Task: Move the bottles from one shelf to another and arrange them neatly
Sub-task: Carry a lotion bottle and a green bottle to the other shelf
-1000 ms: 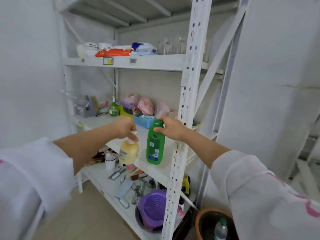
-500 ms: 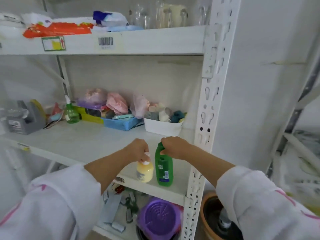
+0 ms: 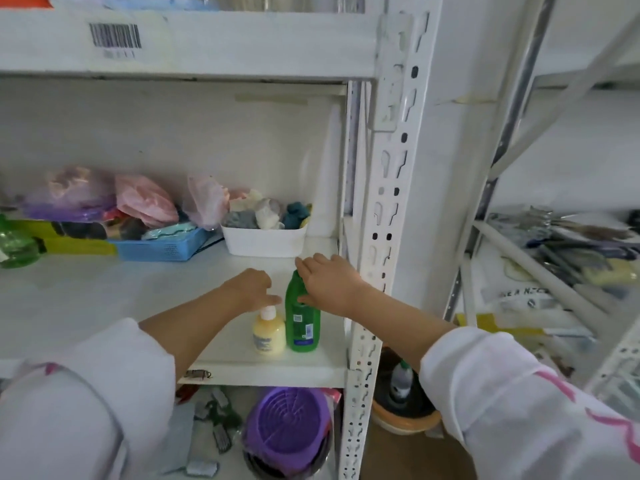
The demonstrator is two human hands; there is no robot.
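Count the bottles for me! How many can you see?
4. A yellow pump bottle and a tall green plastic bottle stand side by side on the middle shelf; a green spray bottle sits far left; a green-capped bottle is in the floor tub. Others may be hidden.

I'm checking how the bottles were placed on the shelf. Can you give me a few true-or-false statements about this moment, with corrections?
1. The green bottle stands upright on the middle shelf. True.
2. The yellow bottle stands to the right of the green one. False: it stands to its left.
3. The right hand touches the green bottle. True.
4. The white bin is empty. False: it holds bundled items.
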